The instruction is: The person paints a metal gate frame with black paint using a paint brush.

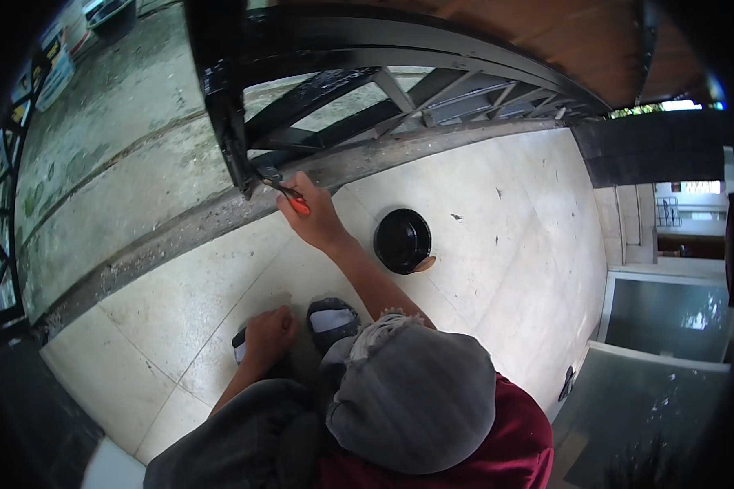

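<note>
My right hand (314,213) is closed round a paintbrush (298,204) with a red and black handle. The brush's dark bristle end meets the bottom corner of a black metal gate (230,130), whose surface looks glossy in places. My left hand (271,332) is curled into a fist beside my dark shoes (332,316), with nothing visible in it. Right of my right forearm, a round black container (403,241) with dark, shiny insides sits on the pale tiles. Something small and brown (425,264) lies against its lower edge.
A rough concrete sill (155,250) runs under the gate, between the pale tiled floor (510,244) and grey concrete slabs (114,122). Buckets (112,19) stand at the upper left. Another black lattice panel (2,220) is at the left edge. Glass panels (669,314) are at the right.
</note>
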`<state>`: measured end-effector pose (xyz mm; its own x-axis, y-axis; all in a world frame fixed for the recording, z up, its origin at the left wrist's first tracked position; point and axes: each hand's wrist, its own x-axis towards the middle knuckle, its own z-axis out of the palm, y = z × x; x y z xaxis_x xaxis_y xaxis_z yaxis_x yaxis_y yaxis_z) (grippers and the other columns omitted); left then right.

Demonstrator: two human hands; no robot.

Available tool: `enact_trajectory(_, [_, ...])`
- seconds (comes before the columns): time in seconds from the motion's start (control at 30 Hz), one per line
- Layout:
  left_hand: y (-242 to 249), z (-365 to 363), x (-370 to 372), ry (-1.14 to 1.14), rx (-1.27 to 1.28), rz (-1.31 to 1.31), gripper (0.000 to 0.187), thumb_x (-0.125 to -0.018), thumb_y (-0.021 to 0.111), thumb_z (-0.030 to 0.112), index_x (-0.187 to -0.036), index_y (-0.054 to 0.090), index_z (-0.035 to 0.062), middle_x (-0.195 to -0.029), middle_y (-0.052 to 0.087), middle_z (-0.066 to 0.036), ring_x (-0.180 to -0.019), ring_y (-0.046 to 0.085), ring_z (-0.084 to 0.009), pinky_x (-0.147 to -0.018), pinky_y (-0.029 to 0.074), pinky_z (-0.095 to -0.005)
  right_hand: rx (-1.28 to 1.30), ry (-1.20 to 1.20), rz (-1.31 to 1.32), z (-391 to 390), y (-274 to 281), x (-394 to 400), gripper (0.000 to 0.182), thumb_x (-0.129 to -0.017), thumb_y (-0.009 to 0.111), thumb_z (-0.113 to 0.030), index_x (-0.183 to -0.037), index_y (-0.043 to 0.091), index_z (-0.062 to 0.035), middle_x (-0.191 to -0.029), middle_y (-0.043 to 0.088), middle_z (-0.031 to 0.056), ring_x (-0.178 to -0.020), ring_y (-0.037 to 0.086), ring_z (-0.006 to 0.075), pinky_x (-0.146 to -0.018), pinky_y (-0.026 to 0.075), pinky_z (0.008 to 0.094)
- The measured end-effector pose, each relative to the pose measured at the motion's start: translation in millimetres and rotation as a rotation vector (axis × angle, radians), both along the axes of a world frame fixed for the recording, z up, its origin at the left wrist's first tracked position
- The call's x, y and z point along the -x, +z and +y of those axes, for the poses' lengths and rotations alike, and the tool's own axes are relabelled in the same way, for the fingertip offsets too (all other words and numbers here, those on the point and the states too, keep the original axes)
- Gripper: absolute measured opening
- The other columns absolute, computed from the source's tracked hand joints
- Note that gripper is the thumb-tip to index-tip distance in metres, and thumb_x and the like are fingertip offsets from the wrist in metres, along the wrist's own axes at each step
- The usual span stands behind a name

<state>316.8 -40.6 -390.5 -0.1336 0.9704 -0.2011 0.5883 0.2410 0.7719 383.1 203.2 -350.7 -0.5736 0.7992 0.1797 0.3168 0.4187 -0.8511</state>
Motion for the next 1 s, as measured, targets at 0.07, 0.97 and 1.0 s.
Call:
enact_trajectory(0.07, [-3, -1, -1, -0.015, -0.023, 0.016, 0.019, -0.082, 0.068, 0.02, -0.074, 0.056, 0.007, -0.066, 0.062, -0.014, -0.064, 0.064, -0.0364, -0.06, 0.05, -0.0479, 0.066, -0.011, 0.117, 1, -7, 5, 0.024, -0.09, 0.07, -0.011, -0.104, 0.052, -0.0009, -0.079, 0.062, 0.0201, -0.078, 0.067, 0.0403, -0.064, 0.05, 0.0376])
enact_trajectory(0.97, [0, 14, -7, -0.046, 0.092, 0.073, 0.019, -0.085, 0.068, 0.021, -0.078, 0.058, 0.0062, -0.07, 0.062, -0.016, -0.067, 0.063, -0.0385, -0.061, 0.049, -0.0487, -0.053, 0.123, 0.041, 18, 2, -6, 0.019, -0.086, 0.067, -0.007, -0.094, 0.05, -0.0018, -0.08, 0.064, 0.0224, -0.075, 0.066, 0.0435, -0.063, 0.052, 0.0474])
enact_trajectory(1.0, [-3, 12, -7, -0.063, 0.095, 0.086, 0.019, -0.086, 0.067, 0.022, -0.079, 0.058, 0.0062, -0.071, 0.063, -0.016, -0.068, 0.064, -0.038, -0.062, 0.05, -0.0487, -0.016, 0.144, 0.029, 20, 10, -11, 0.02, -0.087, 0.068, -0.007, -0.098, 0.053, -0.0007, -0.083, 0.066, 0.0228, -0.077, 0.067, 0.0432, -0.065, 0.053, 0.0453])
